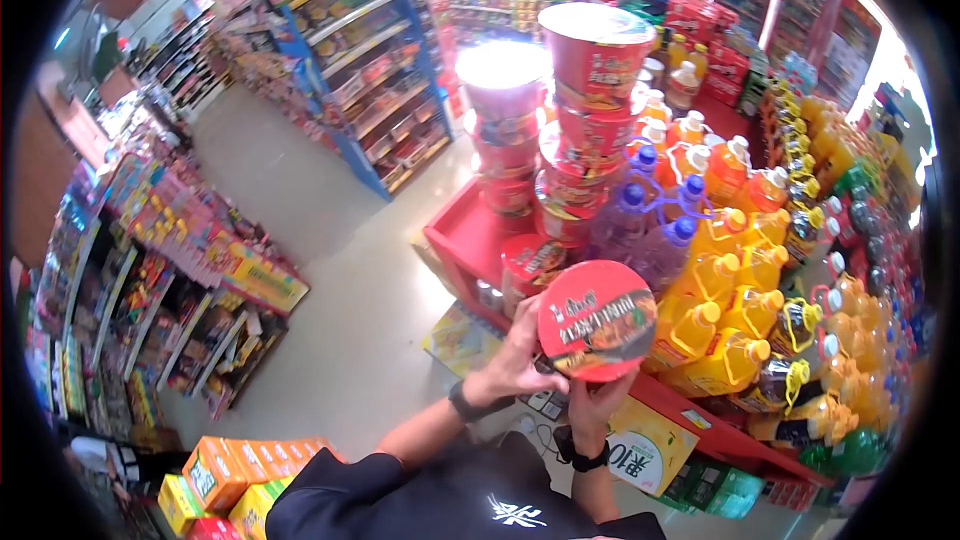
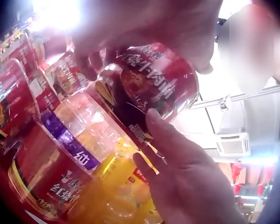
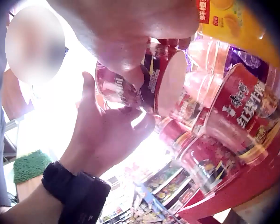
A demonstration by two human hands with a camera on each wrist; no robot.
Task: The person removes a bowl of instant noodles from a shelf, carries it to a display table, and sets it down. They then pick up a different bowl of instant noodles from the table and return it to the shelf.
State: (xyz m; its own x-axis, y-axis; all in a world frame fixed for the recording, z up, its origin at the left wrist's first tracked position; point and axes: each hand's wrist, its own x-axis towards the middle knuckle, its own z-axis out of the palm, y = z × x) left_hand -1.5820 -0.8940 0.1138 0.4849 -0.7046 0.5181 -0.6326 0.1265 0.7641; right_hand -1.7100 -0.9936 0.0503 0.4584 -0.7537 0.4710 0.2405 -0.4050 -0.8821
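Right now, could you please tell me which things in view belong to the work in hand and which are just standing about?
In the work:
- red noodle cup, held by both the left hand and right hand
- likely the stacked noodle cups

Standing about:
- purple bottles
- yellow bottles
- orange carton

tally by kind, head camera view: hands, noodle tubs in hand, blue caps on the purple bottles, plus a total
hands (left hand, right hand): 2
noodle tub in hand: 1
blue caps on purple bottles: 4 visible
total: 7
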